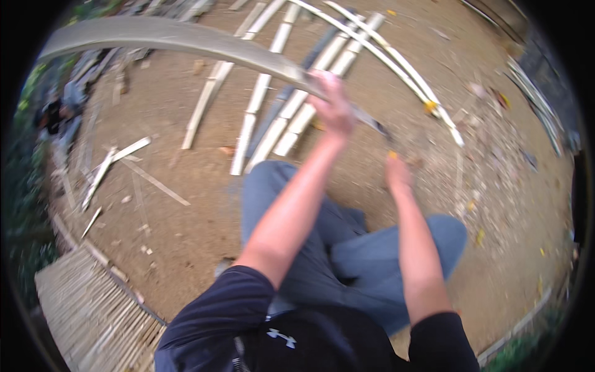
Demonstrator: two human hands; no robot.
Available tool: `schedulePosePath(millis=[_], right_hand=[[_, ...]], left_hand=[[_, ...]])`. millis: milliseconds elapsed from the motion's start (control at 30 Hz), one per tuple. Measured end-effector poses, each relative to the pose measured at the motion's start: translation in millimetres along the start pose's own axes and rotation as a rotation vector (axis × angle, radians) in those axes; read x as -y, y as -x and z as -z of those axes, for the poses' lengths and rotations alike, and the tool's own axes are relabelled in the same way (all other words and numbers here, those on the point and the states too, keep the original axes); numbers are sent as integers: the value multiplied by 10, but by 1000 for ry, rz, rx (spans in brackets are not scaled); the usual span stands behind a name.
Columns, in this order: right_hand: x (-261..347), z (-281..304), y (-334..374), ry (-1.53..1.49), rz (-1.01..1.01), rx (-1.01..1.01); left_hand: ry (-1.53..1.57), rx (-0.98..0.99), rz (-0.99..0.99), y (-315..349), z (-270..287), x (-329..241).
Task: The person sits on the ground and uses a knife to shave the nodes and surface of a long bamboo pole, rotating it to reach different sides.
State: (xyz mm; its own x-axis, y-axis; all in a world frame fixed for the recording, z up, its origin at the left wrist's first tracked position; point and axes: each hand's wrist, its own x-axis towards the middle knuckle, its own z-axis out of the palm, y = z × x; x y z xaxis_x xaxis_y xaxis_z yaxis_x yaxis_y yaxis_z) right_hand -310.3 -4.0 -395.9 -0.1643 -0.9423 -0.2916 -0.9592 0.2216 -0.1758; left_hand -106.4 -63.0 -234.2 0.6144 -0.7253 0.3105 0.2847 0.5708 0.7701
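Note:
A long, curved, grey-beige bamboo strip (pixel 186 42) comes in from the upper left and passes into my left hand (pixel 334 105), whose fingers are wrapped round it close to its right end. Lower and to the right, my right hand (pixel 398 173) is closed on a knife. Its narrow dark blade (pixel 375 126) slants up and left toward my left hand, beside the strip's end. Motion blur hides the exact contact between blade and strip, and the knife's handle is mostly covered by my fingers. My legs (pixel 297 248) are bent beneath both forearms.
Several pale split bamboo lengths (pixel 253 118) lie on the dirt ground (pixel 204 211) ahead, beside a dark pole (pixel 263 133). Shavings (pixel 496 161) litter the right side. A slatted bamboo panel (pixel 93 304) lies lower left, and stacked lengths (pixel 93 71) lie far left.

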Motion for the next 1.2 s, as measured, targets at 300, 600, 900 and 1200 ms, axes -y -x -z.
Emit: schedulePosePath(millis=[300,600,900,1200], right_hand=[[-22,-29,-78,-21,55,-113],[-115,-225,-70,161,27,-296],[136,-18,74,99,-31,-224],[291,199,138,-15,19,-153]], left_hand=[[-121,-12,-195,-89,148,194],[-68,-1,-116,-59,100,186],[-158,18,-63,22,30,-14],[-144,0,-30,10,110,-23]])
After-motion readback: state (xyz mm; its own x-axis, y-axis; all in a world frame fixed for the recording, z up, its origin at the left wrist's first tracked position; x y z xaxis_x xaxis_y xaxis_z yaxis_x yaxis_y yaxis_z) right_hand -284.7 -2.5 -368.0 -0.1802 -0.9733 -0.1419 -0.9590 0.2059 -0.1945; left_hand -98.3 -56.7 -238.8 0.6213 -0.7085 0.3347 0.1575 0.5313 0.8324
